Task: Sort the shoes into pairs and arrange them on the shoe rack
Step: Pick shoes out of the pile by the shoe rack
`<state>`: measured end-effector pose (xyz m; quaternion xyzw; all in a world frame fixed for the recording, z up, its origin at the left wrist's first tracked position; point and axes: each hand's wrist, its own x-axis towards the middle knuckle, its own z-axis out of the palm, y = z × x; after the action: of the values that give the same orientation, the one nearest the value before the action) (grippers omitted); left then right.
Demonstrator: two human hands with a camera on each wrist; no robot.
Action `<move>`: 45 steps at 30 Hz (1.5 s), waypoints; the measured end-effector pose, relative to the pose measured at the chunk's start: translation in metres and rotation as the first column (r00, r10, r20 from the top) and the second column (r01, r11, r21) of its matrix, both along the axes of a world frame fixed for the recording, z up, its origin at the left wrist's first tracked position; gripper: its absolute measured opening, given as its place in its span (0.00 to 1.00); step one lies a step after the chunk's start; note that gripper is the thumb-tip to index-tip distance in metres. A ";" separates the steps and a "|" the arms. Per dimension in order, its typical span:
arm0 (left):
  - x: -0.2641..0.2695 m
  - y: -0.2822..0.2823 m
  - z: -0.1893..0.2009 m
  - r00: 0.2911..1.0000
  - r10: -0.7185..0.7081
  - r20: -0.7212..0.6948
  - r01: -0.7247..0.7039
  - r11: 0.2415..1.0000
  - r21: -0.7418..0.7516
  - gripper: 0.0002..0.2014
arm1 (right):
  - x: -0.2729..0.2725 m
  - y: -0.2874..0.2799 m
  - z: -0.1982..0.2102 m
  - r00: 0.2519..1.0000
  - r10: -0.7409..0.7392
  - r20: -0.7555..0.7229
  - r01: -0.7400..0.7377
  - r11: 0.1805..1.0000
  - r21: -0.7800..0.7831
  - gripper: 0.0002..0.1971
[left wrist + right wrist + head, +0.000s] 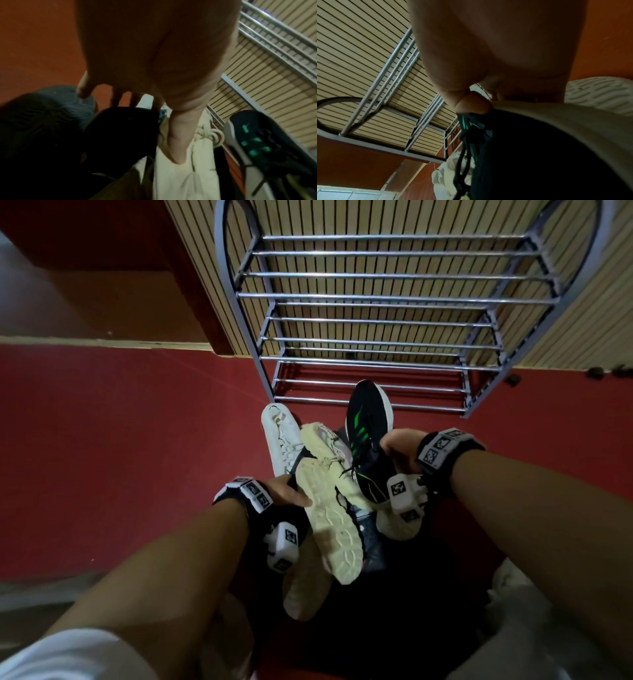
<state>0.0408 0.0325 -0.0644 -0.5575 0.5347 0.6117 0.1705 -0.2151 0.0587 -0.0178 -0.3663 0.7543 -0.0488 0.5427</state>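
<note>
Landmark: grey metal shoe rack (376, 296) with chrome crossbars, standing against a tan slatted wall panel (359, 220) on a red floor (137, 440). All tiers in view hold no shoes.

Item 1: cream-coloured chunky-soled sneaker (329, 518), in front of the shoe rack, tipped so its ridged sole faces up. Left hand (291, 491) grips it; in the left wrist view the thumb (180, 142) presses along the cream upper beside the looped laces, with the other fingers curled over its far side.

Item 2: black sneaker with green stripes and white sole (368, 433), in front of the shoe rack's bottom tier and to the right of the cream one, toe towards the rack. Right hand (399, 446) holds it at the heel end; in the right wrist view the thumb (471, 104) pinches the collar above the dangling black laces.

Item 3: white lace-up sneaker (279, 436), lying on the floor in front of the shoe rack's left leg, partly under the cream one.

Item 4: further cream shoes (305, 587), nearer the person than the held pair, in a loose heap with dark shoes (371, 539) whose type cannot be told.
</note>
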 end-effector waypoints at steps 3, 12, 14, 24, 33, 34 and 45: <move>-0.012 -0.002 0.010 0.999 0.047 0.022 -0.047 0.998 -0.039 0.23 | 0.000 0.005 -0.006 0.999 -0.007 -0.046 0.008 1.000 0.007 0.11; -0.040 -0.003 -0.001 0.977 0.051 0.209 0.005 0.966 -0.260 0.44 | -0.008 0.008 -0.015 0.990 -0.076 -0.120 0.082 0.995 0.047 0.05; -0.045 0.000 -0.004 0.981 0.063 0.185 -0.016 0.969 -0.248 0.37 | -0.006 0.009 -0.013 0.990 -0.040 -0.132 0.049 0.997 0.068 0.06; -0.040 -0.006 0.004 0.979 0.193 0.061 -0.177 0.963 -0.205 0.21 | -0.016 0.016 -0.025 0.913 0.210 -0.349 -0.192 0.978 0.086 0.15; -0.045 -0.043 0.054 0.837 0.491 -0.241 -0.547 0.775 -0.318 0.14 | 0.011 -0.017 -0.005 0.895 0.210 -0.393 -0.330 0.905 -0.269 0.11; -0.048 -0.045 0.058 0.802 0.529 -0.278 -0.596 0.741 -0.309 0.14 | 0.019 -0.019 -0.001 0.941 0.181 -0.286 -0.273 0.906 -0.324 0.14; -0.059 -0.052 0.075 0.719 0.551 -0.423 -0.670 0.712 -0.211 0.23 | 0.031 -0.018 0.020 0.772 0.052 0.633 -0.006 0.997 -0.075 0.16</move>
<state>-0.0182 -0.0192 0.0107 -0.6147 0.4366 0.6120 -0.2386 -0.1842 0.0408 0.0018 -0.3584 0.5193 -0.1869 0.7530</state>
